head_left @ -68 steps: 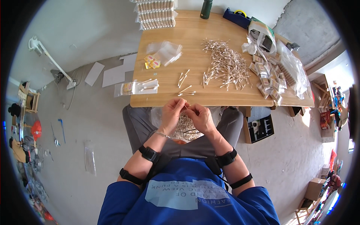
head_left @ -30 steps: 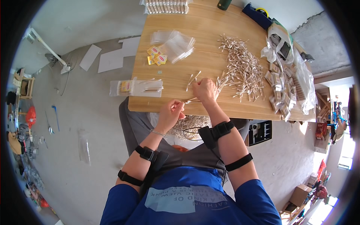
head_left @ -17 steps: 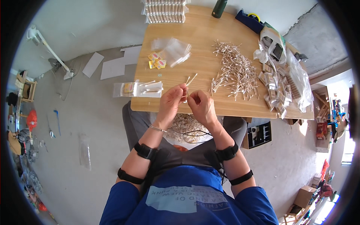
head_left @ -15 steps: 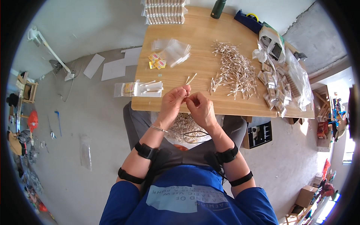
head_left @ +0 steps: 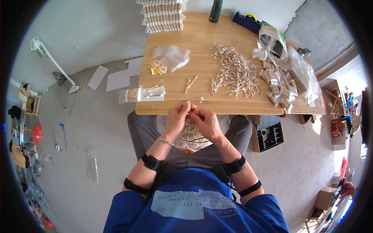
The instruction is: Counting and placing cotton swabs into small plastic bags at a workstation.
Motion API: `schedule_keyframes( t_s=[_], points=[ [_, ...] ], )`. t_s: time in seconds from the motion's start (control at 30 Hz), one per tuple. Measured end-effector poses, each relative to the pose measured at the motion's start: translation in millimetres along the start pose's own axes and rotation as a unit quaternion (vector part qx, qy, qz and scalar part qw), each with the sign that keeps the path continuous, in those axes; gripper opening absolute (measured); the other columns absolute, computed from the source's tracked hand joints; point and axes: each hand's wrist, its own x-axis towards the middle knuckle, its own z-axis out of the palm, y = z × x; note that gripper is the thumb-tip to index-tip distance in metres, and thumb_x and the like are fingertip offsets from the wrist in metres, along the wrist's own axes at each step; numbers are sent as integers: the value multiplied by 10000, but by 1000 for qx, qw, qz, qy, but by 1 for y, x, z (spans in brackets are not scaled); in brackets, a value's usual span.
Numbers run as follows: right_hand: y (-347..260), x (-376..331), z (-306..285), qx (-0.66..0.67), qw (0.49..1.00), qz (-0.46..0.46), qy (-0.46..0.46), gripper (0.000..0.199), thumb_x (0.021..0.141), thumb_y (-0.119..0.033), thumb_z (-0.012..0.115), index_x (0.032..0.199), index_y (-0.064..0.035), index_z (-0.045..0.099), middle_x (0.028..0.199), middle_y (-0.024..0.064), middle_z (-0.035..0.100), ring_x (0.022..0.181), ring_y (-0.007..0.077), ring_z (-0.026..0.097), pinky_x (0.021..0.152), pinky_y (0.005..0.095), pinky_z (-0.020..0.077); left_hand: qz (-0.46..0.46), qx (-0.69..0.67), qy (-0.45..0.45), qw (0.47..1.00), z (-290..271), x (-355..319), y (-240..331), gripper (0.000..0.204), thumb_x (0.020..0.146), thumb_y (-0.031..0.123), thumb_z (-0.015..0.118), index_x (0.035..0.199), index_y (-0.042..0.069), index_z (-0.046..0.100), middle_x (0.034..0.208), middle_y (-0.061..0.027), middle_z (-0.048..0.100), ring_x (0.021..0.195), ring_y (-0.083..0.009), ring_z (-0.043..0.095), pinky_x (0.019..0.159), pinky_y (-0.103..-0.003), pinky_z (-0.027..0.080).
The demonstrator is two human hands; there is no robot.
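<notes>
My left hand [head_left: 176, 120] is closed near the table's front edge, with a few cotton swabs [head_left: 197, 99] fanning out to the right from its fingertips. My right hand [head_left: 207, 123] is pinched against the left fingertips. What lies between its fingers is too small to make out. Just beyond the hands, a few loose swabs [head_left: 190, 84] rest on the wooden table [head_left: 175, 97]. A large heap of swabs [head_left: 237, 70] spreads to the right. Left of my hands, an opened clear bag [head_left: 132, 95] with swabs in it overhangs the table's edge.
Flat clear bags [head_left: 176, 58] and small yellow cards [head_left: 158, 67] lie at the far left. Behind them rise stacked swab packs [head_left: 163, 17]. A green bottle [head_left: 215, 11], a blue tape dispenser [head_left: 247, 22] and bundled swab packs [head_left: 278, 87] line the back and right. More swabs [head_left: 190, 134] sit below the table edge.
My hands have come slightly nearer to me, and swabs now show fanned at the left fingertips. The loose swabs beyond lie fully in sight. The whole view has shifted a little.
</notes>
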Motion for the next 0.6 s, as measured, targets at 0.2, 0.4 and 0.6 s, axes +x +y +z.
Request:
schedule_keyframes(
  t_s=[0.2,0.4,0.6],
  points=[
    [16,0,5,66,995,-66,27,159,889,-139,655,862,17,676,690,50,661,638,81,584,601,257,480,5,-27,-3,1000,7,-5,3,279,983,284,596,992,13,660,959,-45,669,841,-92,610,759,-235,508],
    [12,0,-4,27,999,-19,-25,168,878,-144,684,861,22,665,689,42,656,629,79,568,570,254,464,21,-15,-2,1000,8,-8,3,276,986,276,593,989,8,657,937,-40,661,836,-88,599,759,-236,508],
    [11,-2,-2,21,998,-67,4,180,918,-149,636,852,17,660,648,27,627,606,61,545,543,249,445,25,-13,-13,1000,7,-7,4,278,988,278,590,994,8,658,956,-38,662,849,-90,604,768,-236,507]
  ],
)
